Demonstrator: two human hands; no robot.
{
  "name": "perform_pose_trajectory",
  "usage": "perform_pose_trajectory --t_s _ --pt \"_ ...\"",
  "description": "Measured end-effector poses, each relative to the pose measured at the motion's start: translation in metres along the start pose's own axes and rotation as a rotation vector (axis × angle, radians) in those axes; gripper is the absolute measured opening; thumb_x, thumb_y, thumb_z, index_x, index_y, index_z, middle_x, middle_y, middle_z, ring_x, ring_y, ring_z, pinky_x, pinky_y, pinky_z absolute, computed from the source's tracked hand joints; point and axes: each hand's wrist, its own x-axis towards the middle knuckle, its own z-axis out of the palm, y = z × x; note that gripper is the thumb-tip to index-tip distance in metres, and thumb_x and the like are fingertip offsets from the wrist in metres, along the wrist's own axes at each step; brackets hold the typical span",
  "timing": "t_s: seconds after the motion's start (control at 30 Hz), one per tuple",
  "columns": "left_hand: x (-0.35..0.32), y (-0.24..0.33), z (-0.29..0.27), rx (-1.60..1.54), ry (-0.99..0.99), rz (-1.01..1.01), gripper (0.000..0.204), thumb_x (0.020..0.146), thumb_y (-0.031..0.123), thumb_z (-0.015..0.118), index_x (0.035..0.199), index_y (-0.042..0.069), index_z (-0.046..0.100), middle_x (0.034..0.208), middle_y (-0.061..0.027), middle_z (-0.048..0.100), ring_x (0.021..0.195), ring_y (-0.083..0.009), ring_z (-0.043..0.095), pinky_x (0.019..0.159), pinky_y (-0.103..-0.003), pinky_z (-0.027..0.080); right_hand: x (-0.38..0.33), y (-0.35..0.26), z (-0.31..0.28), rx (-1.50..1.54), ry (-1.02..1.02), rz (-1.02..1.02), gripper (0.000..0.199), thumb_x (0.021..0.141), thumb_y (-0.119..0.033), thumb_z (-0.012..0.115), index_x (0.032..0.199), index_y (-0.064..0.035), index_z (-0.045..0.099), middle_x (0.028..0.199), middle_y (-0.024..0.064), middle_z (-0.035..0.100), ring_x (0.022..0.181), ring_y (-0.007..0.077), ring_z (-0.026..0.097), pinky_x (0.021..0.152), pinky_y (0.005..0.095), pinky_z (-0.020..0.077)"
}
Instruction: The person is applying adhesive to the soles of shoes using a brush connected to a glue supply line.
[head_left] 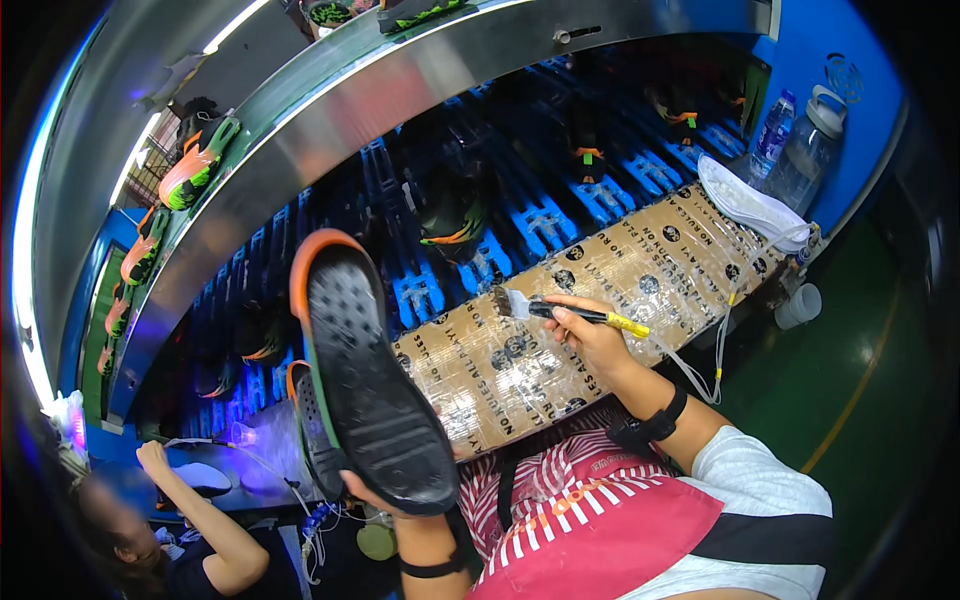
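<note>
My left hand (365,490) grips a shoe sole (370,390) by its heel end, held up with its black, ridged inner face toward me. The sole has an orange toe rim and a green side. A second, similar sole (312,440) is beside it on the left, partly hidden; whether the same hand holds it I cannot tell. Over the cardboard-covered bench (560,350), my right hand (592,335) is closed around a brush (560,311) with a dark handle and a yellow end. Its bristles point left, apart from the sole. A clear tube (690,370) runs from the yellow end.
Beyond the bench, blue racks (545,225) carry dark shoes (450,225). Orange and green shoes (200,165) line the ledge above. A white tray (745,200), water bottle (772,135) and large jug (808,150) stand at right. A co-worker's arm (215,520) is at lower left.
</note>
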Motion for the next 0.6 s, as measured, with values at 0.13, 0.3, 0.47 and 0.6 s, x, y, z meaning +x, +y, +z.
perform_pose_trajectory --t_s 0.13,0.3,0.47,0.6 --pt "0.089 0.046 0.062 -0.054 -0.783 -0.049 0.075 0.084 0.053 0.044 0.139 0.008 0.02 0.138 -0.0229 0.025 0.121 -0.0444 0.032 0.08 -0.053 0.049 0.001 -0.005 -0.004 0.017 0.036 -0.015 0.03 0.085 -0.012 0.056 0.11 0.0041 0.057 0.079 0.0079 0.064 0.062 0.0055 0.055 0.051 0.0159 0.0395" --pt "0.202 0.099 0.139 0.164 -0.37 0.266 0.073 0.087 0.057 0.034 0.134 0.002 0.029 0.129 -0.0352 0.032 0.111 -0.0481 0.045 0.088 -0.048 0.047 -0.004 -0.017 -0.005 0.041 0.042 -0.054 0.031 0.085 -0.013 0.056 0.11 0.004 0.057 0.079 0.008 0.064 0.062 0.0059 0.054 0.051 0.0163 0.0393" --pt "0.24 0.104 0.135 0.12 -0.143 0.055 0.078 0.084 0.05 0.052 0.135 0.006 0.013 0.132 -0.0349 0.026 0.113 -0.044 0.045 0.087 -0.047 0.045 -0.008 -0.025 -0.015 0.028 0.088 -0.021 0.031 0.085 -0.014 0.056 0.111 0.0029 0.057 0.079 0.0068 0.064 0.063 0.0052 0.053 0.052 0.0157 0.0383" --pt "0.216 0.082 0.143 0.828 0.284 0.49 0.084 0.079 0.049 0.062 0.136 0.004 0.019 0.123 -0.0217 0.041 0.106 -0.0285 0.049 0.088 -0.037 0.039 -0.006 -0.015 -0.024 0.063 0.094 -0.016 0.027 0.084 -0.014 0.059 0.108 0.0004 0.06 0.077 0.0052 0.064 0.061 0.0037 0.054 0.048 0.0148 0.0363"
